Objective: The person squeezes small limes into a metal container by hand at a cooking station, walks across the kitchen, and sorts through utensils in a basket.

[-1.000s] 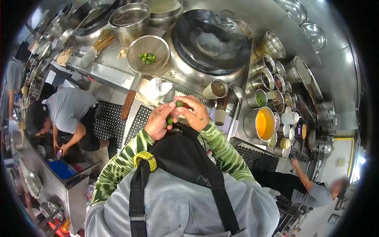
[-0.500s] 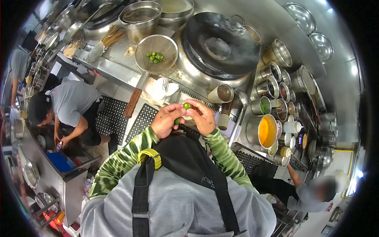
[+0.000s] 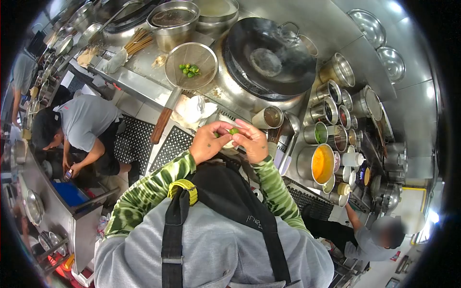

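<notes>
My left hand (image 3: 208,141) and my right hand (image 3: 251,142) are raised together in front of my chest, fingertips meeting on a small green lime (image 3: 234,131). Both hands pinch it, and my left palm is curled as if it cups more limes, which are hidden. A wire strainer (image 3: 190,58) with a wooden handle (image 3: 161,126) rests on the steel counter ahead of my hands, holding several small green limes (image 3: 189,70).
A big black wok (image 3: 271,55) sits behind the strainer. Steel seasoning pots (image 3: 332,108) and an orange sauce bowl (image 3: 322,163) stand at right. One person crouches at left (image 3: 81,129); another bends low at right (image 3: 370,237). Black mats (image 3: 137,144) cover the floor.
My hands have lifted slightly and closed tighter around the lime; the lime seen lower in my left palm is now hidden. The view has shifted a little.
</notes>
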### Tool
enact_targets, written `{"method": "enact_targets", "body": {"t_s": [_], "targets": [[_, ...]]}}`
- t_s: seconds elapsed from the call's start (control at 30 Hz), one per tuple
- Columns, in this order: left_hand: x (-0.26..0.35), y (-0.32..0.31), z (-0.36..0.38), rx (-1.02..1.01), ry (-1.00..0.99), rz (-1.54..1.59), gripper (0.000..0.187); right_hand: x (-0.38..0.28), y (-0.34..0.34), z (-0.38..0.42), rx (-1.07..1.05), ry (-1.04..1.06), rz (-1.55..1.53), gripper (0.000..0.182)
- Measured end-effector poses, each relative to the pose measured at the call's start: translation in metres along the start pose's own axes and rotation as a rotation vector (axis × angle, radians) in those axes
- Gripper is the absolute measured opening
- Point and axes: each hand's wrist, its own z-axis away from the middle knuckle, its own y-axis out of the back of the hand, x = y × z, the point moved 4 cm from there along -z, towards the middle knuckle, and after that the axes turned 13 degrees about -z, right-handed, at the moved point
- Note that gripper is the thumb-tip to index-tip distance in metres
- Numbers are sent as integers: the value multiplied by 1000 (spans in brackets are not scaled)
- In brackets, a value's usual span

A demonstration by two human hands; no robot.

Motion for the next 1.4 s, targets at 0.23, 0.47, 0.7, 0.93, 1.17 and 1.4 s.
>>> {"method": "enact_targets", "body": {"t_s": [0.23, 0.47, 0.7, 0.93, 1.17, 1.4], "targets": [[34, -24, -54, -151, -377, -438, 26, -24, 53, -12, 34, -4, 76, 34], [35, -93, -118, -307, -616, -663, 26, -54, 125, -30, 81, 5, 160, 33], [23, -148, -160, -304, -693, -734, 24, -65, 175, -42, 131, 21, 249, 31], [14, -158, -175, -263, -756, -949, 21, -72, 184, -58, 193, 4, 564, 30], [9, -166, -178, -241, -901, -1179, 13, -72, 173, -73, 180, 109, 1341, 20], [4, -165, -182, -258, -656, -1188, 13, -76, 156, -86, 115, 6, 1491, 24]]}}
